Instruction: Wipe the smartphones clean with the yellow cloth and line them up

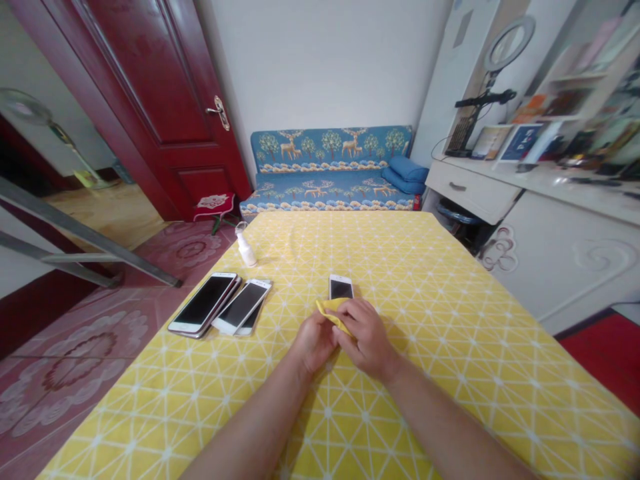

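At the far left there is a red door, and a red stool is standing on the floor beside it. On the left part of my desk, which has a yellow patterned cover, lies a large white phone with dark screen, on top of another device whose edge only I can see. To the right of it, a smaller white phone lies at an angle, partly over a dark-screened phone. Behind these phones stands a small white bottle, upright. Near the middle, my left hand is closed with bent fingers around the yellow cloth, but what is inside the folds I cannot tell. One more white phone lies flat just beyond my hands, its near end hidden. My right hand is pinching the same yellow cloth from the other side, very close to the left hand. Further to the right, a ring light is above the white cabinet
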Demonstrator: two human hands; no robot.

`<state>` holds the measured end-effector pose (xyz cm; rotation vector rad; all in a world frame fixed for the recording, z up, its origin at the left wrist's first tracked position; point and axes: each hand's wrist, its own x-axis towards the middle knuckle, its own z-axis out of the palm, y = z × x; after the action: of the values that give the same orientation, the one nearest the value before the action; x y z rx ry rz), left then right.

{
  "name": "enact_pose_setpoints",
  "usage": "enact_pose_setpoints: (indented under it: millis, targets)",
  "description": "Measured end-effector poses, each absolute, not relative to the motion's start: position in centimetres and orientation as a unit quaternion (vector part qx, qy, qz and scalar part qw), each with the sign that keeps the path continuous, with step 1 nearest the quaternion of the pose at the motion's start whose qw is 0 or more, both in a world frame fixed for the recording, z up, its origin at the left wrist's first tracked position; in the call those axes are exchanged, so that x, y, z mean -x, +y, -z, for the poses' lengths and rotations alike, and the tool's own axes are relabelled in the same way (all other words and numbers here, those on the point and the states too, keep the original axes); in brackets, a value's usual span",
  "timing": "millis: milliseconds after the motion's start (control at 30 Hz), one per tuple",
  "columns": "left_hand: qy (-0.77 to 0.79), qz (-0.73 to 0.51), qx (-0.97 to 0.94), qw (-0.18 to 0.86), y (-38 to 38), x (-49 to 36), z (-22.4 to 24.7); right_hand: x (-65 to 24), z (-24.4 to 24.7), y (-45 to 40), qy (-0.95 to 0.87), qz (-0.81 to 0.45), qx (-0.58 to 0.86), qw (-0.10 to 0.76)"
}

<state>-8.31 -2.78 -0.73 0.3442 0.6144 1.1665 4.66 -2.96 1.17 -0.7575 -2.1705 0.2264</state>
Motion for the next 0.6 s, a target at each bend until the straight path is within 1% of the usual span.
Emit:
enact_pose_setpoints:
  millis: [133, 367, 500, 600]
  targets:
    - [0.267, -0.525, -0.203, 0.782, -3.3, 8.2, 0.5, -4.9, -0.6, -1.9, -0.834, -0.069, 0.330, 0.436]
    - [0.231, -0.446, -0.369, 0.782, -4.2, 8.0, -1.1, -6.6, 0.0, 0.3, -0.753, -0.071, 0.421, 0.502]
    - [0.233, -0.443, -0.367, 0.784, -4.1, 7.9, -0.8, -6.8, -0.3, -0.1, -0.744, -0.071, 0.415, 0.519]
    - [0.243, -0.481, -0.310, 0.783, -3.9, 7.8, -0.1, -6.0, -0.6, -1.4, -0.789, -0.069, 0.365, 0.489]
